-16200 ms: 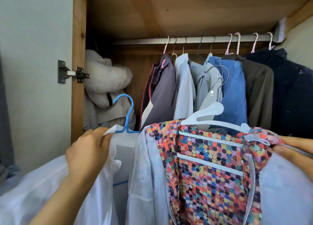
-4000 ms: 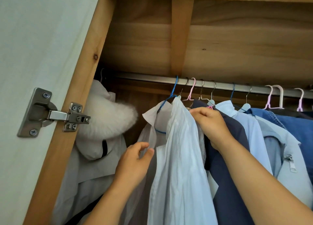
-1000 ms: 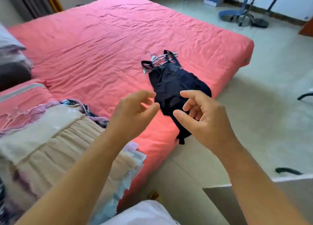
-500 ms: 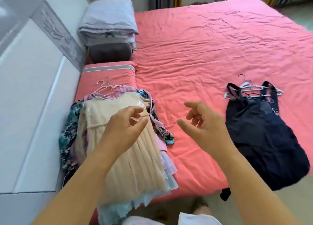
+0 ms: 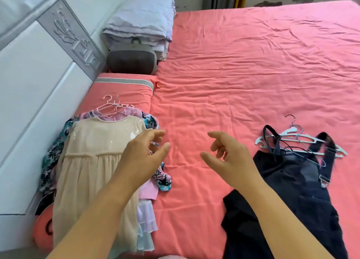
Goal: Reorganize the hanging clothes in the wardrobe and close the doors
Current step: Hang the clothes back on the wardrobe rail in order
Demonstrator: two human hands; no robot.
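Left hand hovers empty over beige dress.

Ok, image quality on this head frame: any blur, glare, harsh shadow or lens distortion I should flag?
Head view: even, soft daylight, no hard shadows; slight washout on the pink sheet at top right; wide-angle bowing along the headboard; mild softness on the left hand and right hand, while the cream dress and dark overalls read clearly.
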